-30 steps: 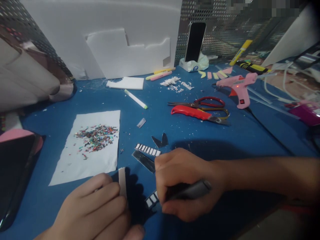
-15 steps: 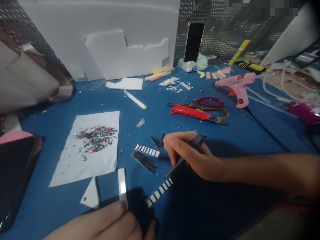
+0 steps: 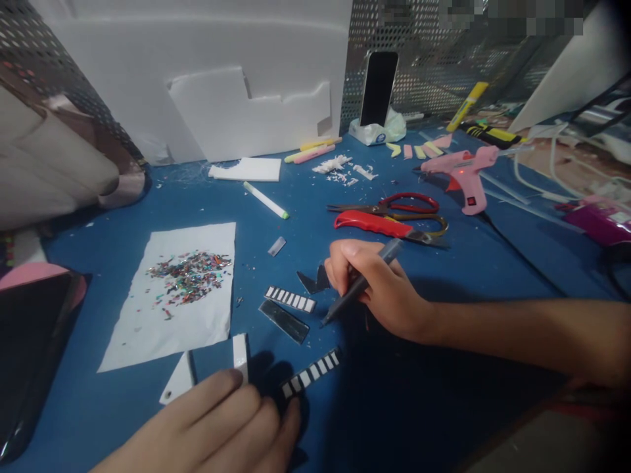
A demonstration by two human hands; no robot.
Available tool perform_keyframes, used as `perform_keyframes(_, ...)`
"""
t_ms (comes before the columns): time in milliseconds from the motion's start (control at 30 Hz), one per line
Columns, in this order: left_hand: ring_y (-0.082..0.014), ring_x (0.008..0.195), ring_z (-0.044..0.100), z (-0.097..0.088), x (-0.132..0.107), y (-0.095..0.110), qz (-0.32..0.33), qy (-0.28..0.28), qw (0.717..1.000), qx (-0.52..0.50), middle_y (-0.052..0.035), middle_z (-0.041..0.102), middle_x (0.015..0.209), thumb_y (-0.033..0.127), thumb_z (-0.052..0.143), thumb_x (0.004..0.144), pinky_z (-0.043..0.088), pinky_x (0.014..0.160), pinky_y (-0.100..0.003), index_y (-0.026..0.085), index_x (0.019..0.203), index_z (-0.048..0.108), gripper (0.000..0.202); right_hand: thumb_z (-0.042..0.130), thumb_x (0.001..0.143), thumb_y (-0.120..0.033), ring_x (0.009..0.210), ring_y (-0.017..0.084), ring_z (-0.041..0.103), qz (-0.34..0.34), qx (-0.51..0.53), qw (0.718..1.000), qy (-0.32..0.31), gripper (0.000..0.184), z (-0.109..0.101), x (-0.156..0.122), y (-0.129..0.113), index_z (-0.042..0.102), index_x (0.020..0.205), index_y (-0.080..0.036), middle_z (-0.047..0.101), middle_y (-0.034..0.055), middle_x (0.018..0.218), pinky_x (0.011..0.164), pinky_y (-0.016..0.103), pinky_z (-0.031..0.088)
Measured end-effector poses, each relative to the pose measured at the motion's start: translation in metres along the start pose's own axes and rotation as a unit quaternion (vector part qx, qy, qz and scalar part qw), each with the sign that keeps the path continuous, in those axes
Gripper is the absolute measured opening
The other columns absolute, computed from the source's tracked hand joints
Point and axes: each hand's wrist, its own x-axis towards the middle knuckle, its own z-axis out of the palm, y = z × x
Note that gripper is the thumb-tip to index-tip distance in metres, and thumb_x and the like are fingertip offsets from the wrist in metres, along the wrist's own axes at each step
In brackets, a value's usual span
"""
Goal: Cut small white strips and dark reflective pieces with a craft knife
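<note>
My right hand (image 3: 377,282) is closed around a dark marker pen (image 3: 352,299), its tip pointing down to the left, apart from the strips. Low in the view, my left hand (image 3: 231,420) has its fingers curled, with thumb and forefinger at the lower end of a black-and-white striped strip (image 3: 315,372). A white strip (image 3: 240,351) and a white triangular piece with a small hole (image 3: 178,381) are partly covered by that hand. Between the hands lie a second striped strip (image 3: 290,299), a plain black strip (image 3: 284,320) and small black angled pieces (image 3: 313,281).
White paper (image 3: 123,335) bears many colourful flakes. Red-handled scissors (image 3: 409,203) and a red-handled cutter (image 3: 374,223) lie beyond my right hand. A pink glue gun (image 3: 463,174) trails its cord to the right. A phone (image 3: 378,89) stands behind; a dark tablet-like device (image 3: 34,355) is left.
My right hand has lifted the marker's tip up and left, away from the striped strip. My left hand has moved up over the white pieces to the striped strip's end, and that strip has turned slightly.
</note>
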Motion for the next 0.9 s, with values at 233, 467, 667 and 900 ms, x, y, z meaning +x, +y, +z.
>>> perform_keyframes(233,-0.0180,0.074,0.049,0.003,0.007,-0.009,-0.095,-0.009,0.992,-0.077,-0.0035,0.055,0.076,0.022,0.039,0.094,0.037,0.072,-0.035,0.015,0.105,0.064,0.028,0.037,0.096,-0.029,0.045,0.005,0.034,0.003,0.002,1.000,-0.001,0.041,0.000,0.001,-0.001,0.048,0.059,-0.014,0.041,-0.0035,0.058,0.042,0.022,0.023)
perform_keyframes(467,-0.0188,0.076,0.047,0.004,0.005,-0.015,-0.106,-0.021,0.993,-0.050,-0.0057,0.056,0.082,0.022,0.043,0.092,0.036,0.071,-0.034,0.012,0.108,0.063,0.027,0.038,0.096,-0.029,0.046,0.005,0.034,0.005,0.004,1.000,-0.002,0.041,0.001,0.000,-0.001,0.048,0.060,-0.014,0.041,-0.0036,0.058,0.042,0.021,0.023)
perform_keyframes(667,-0.0171,0.071,0.045,0.003,0.009,-0.019,-0.115,-0.025,0.992,-0.043,-0.0053,0.054,0.079,0.024,0.043,0.093,0.036,0.067,-0.032,0.010,0.112,0.061,0.030,0.038,0.096,-0.028,0.045,0.005,0.033,-0.003,0.002,1.000,-0.004,0.040,0.000,0.000,-0.001,0.048,0.060,-0.014,0.041,-0.0037,0.058,0.041,0.021,0.023)
perform_keyframes(900,-0.0169,0.072,0.043,0.003,0.007,-0.020,-0.121,-0.020,0.991,-0.057,-0.0052,0.052,0.079,0.024,0.043,0.093,0.035,0.067,-0.032,0.009,0.110,0.062,0.029,0.038,0.096,-0.028,0.046,0.005,0.034,0.002,0.002,1.000,-0.002,0.039,0.000,0.000,0.000,0.048,0.060,-0.014,0.041,-0.0033,0.059,0.041,0.021,0.023)
